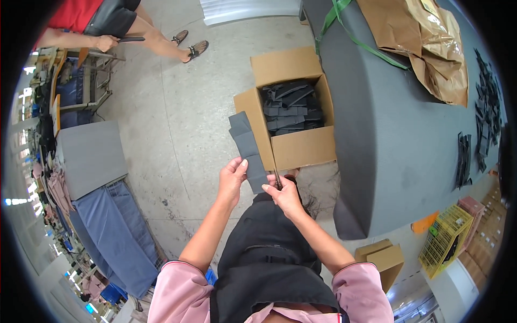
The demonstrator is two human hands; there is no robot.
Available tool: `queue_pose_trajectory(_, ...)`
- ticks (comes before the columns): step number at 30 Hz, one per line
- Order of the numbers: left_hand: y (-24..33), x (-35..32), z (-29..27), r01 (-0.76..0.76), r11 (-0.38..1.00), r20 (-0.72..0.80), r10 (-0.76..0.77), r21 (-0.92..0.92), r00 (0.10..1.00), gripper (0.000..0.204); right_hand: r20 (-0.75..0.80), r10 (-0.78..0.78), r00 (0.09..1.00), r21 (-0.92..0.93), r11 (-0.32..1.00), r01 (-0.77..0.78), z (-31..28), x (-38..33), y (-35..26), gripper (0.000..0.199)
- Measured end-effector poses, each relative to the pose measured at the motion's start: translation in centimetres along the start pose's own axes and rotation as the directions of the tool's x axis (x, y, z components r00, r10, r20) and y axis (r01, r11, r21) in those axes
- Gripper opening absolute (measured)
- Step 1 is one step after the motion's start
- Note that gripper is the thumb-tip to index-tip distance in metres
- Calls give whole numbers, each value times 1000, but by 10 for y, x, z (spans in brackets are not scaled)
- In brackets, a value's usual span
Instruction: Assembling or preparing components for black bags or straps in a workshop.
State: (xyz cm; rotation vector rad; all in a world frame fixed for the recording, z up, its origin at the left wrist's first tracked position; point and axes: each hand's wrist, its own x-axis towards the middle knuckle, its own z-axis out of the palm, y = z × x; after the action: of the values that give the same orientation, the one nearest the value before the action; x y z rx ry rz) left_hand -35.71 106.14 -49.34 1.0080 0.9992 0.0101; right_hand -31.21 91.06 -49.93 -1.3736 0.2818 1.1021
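Observation:
A long dark grey fabric strip (247,143) with crosswise seams or folds hangs in front of me, its far end near the open carton. My left hand (232,175) pinches its left edge between thumb and fingers. At the strip's near right corner, my right hand (285,196) is closed around a slim dark tool that looks like thread snips (278,179), blade pointing away from me. The right thumb and fingertips also lie against the strip's corner. Just beyond, the cardboard carton (302,148) has its flaps spread and holds a heap of similar dark fabric pieces (291,107).
To the right is a large grey-covered table (398,177) bearing brown paper (425,48) and dark strips (486,118). A yellow crate (446,237) and small carton (383,261) are at lower right. Blue cloth (116,231) lies left. Another person (116,21) stands far left.

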Motion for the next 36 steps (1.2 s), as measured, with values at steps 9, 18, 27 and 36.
queue_pose_trajectory(9, -8, -19, -5, 24, 999, 8, -24, -48, 1000, 20, 29, 0, 1000, 48, 999, -2, -1, -20, 4, 22)
queue_pose_trajectory(18, -17, -31, -12, 31, 997, 27, -29, -67, 999, 18, 45, 10, 999, 81, 997, -13, 0, -31, 16, 25)
queue_pose_trajectory(27, -23, -34, -18, 112, 986, 8, -112, -119, 994, 13, 45, 39, 998, 48, 998, -41, 2, -30, 30, 21)
queue_pose_trajectory(36, -26, -25, -26, 148, 979, 40, -144, -137, 989, 17, 51, 53, 997, -2, 999, -53, 5, -24, 25, 19)
